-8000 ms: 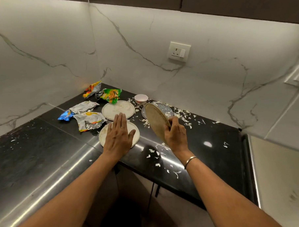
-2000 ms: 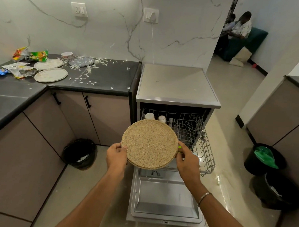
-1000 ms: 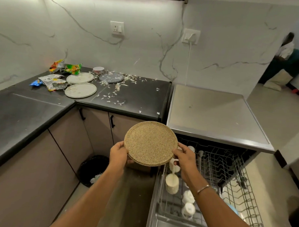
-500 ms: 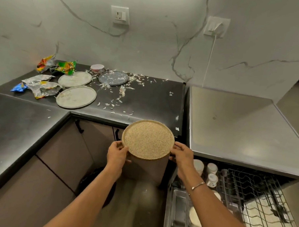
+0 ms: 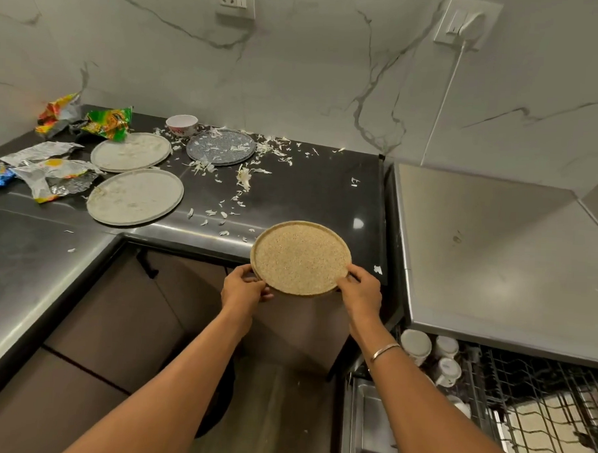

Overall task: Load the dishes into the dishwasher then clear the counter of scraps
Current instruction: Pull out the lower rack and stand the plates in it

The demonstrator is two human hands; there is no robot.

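both hands, left (image 5: 242,290) and right (image 5: 360,292), grip speckled tan plate (image 5: 300,257) over counter (image 5: 309,196) edge

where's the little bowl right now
Head view, upper left: the little bowl sits at the back of the counter by the wall, between the green wrapper and the speckled grey plate.

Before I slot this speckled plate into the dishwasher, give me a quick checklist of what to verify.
1. Grip: left hand and right hand hold the tan plate by its rim: ok.
2. Plate scraped clean: cannot tell, its surface is speckled.
3. Dishwasher rack pulled out: ok.
4. Free tines beside the cups: ok.
5. Counter cleared: not ok; pale plates, grey plate, bowl, wrappers and scraps lie there.
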